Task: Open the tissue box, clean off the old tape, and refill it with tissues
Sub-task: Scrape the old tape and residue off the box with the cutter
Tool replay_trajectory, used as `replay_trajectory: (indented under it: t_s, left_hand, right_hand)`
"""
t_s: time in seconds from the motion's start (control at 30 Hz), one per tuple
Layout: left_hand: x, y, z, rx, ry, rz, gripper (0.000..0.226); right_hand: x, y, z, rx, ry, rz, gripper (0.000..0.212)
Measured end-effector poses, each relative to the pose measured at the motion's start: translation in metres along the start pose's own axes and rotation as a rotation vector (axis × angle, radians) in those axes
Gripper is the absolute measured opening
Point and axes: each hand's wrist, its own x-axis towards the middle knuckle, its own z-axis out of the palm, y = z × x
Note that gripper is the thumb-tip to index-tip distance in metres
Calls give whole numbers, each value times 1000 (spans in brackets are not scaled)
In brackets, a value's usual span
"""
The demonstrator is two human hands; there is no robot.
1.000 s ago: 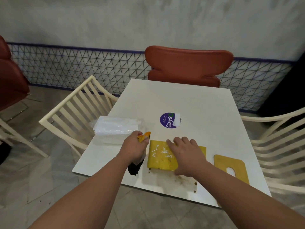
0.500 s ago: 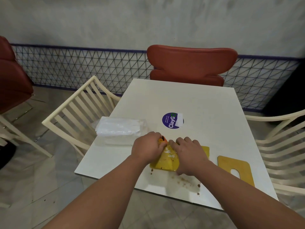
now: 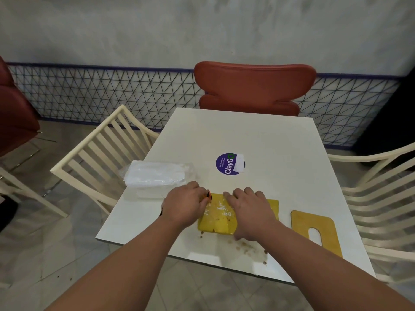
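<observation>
On the white table (image 3: 258,140), near its front edge, the yellow tissue box (image 3: 216,223) lies flat, with white tape bits (image 3: 221,208) stuck on its upper face. The right hand (image 3: 251,213) presses on the box from above, fingers straight and spread. The left hand (image 3: 185,206) is curled around a small orange and black tool (image 3: 208,195), whose tip is at the box's far left corner. Just to the right of the box lies the yellow lid (image 3: 314,230) with an oval slot. The pack of tissues (image 3: 157,175) in clear plastic is at the left table edge, behind the left hand. Brown crumbs (image 3: 246,245) lie in front of the box
</observation>
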Motion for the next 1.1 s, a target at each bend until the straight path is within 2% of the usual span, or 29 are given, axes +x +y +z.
replay_trajectory:
  t_s: [0.13,0.3,0.5,0.67,0.8,0.93,1.1]
  left_hand:
    - [2,16,1,19,-14,57,34]
    - [-1,-4,-4,17,-6,-19,32]
    - [4,11,0,-3,-11,51,33]
    - [1,-6,-2,-8,-8,-19,34]
    - [2,8,2,-30,-11,50,33]
    - [-2,2,3,-65,15,10,32]
    - [-19,-1,9,-69,-20,44,32]
  right_hand:
    - [0,-1,1,6,-1,12,111]
    - [-1,-2,0,-5,0,18,112]
    - [-2,-4,1,-10,0,23,111]
    - [-2,-4,0,-13,-4,25,112]
    - [-4,-5,1,-10,1,26,110]
    - [-3,-5,2,-11,5,21,111]
    - [-2,-3,1,-8,0,20,111]
